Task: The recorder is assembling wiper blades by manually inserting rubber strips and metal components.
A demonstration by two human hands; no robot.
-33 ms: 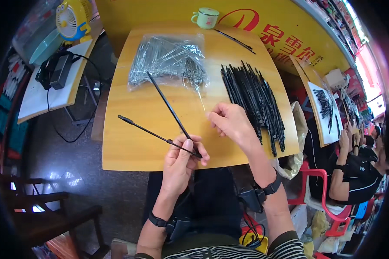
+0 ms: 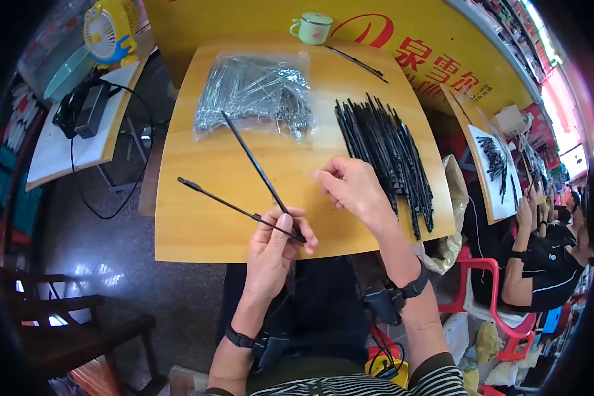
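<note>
Low over the table's front part, my left hand [image 2: 275, 245] is closed around the ends of two slim black rods. One is the thicker black rod [image 2: 254, 162], slanting up toward the clear bag; the thinner black rod [image 2: 218, 200] has a knobbed end and points left. They meet at my fingers in a V shape. My right hand [image 2: 355, 188] is closed in a pinch to the right, apart from the rods. What its fingertips hold, if anything, is too small to make out. Beside it lies a pile of black rods [image 2: 386, 148].
A clear plastic bag of thin metal wires [image 2: 254, 92] lies across the table's back left. A lidded green mug [image 2: 312, 28] and a single black rod [image 2: 358, 64] are at the far edge. On the right, a co-worker [image 2: 541, 264] sits by another board with black pieces.
The view has shifted very slightly. A faint thin line by my right fingertips earlier no longer shows clearly. Both hands keep nearly the same pose.
</note>
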